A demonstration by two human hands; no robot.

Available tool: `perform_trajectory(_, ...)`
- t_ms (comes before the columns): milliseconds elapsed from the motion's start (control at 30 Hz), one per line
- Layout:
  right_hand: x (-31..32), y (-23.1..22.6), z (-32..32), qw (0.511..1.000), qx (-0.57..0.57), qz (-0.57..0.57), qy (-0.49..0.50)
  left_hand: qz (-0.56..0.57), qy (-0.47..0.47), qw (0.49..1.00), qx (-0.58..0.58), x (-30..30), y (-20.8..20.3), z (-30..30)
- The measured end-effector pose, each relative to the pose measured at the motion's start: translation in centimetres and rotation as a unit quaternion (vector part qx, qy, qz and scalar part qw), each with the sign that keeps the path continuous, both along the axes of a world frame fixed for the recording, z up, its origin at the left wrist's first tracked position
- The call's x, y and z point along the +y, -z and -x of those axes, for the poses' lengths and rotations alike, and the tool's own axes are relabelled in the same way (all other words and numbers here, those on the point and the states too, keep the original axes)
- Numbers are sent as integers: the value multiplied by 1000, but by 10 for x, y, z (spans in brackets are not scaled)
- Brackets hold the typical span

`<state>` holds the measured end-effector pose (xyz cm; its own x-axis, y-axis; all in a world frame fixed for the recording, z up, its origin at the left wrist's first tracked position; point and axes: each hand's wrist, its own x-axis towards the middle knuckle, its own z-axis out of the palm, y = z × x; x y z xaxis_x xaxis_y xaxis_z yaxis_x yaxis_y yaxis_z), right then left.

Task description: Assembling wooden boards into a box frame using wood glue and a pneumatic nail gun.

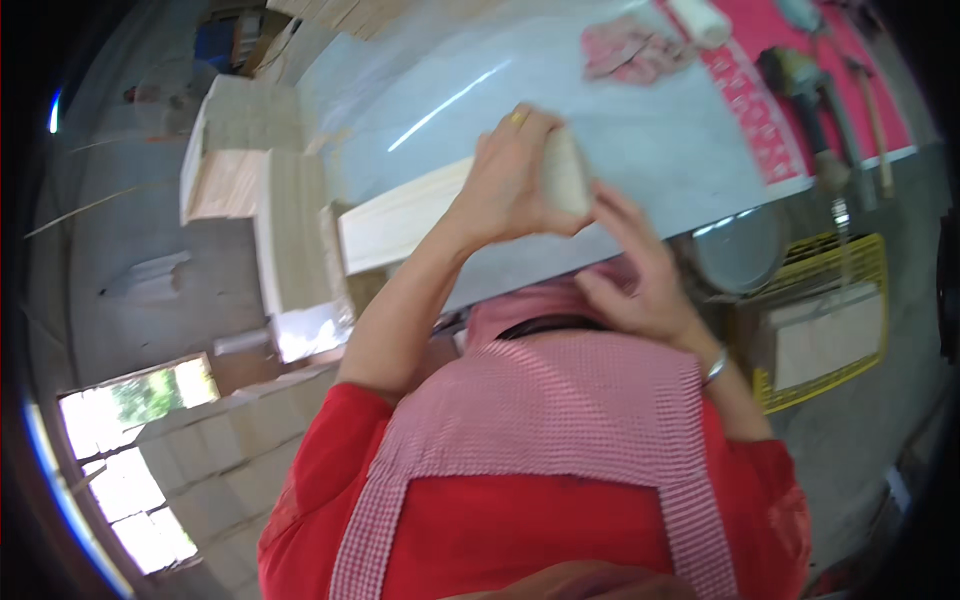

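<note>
My left hand (510,185) is wrapped over a pale block (565,178), wood by its look, at the near part of the table, thumb along its near edge. A ring shows on one finger. To the left of that hand, a long pale wooden board (400,218) lies on the table and passes behind my wrist; whether it joins the block cannot be seen. My right hand (645,265) is just right of the block, fingers stretched and thumb apart. Its fingertips come close to the block's right edge; I cannot tell if they touch. It holds nothing.
The table has a pale blue sheet (660,150). Stacked pale boards (305,220) stand at left. A crumpled pink cloth (635,50), a white roll (700,22) and a hammer-like tool (805,95) lie at the back right. A yellow basket (875,330) and round grey container (740,250) are lower right.
</note>
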<state>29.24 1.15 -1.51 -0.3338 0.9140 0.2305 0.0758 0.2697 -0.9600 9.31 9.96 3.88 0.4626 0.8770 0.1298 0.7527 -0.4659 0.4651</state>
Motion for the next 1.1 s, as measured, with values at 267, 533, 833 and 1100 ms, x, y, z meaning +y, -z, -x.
perform_trajectory(267, 55, -2, -63, 966, -190, -152, 92, 26, -8, 1000, -2, -2, -6, 0)
perform_trajectory(533, 144, 1, -205, 758, -541, -4, 364, 34, -16, 999, 10, -7, -13, -3)
perform_trajectory(833, 167, -3, -210, 764, -550, 74, 329, 20, -11, 1000, -2, -10, -9, 1)
perform_trajectory(1100, 127, -93, -160, 820, -519, 88, 222, -6, -17, 1000, -5, -13, -9, 1)
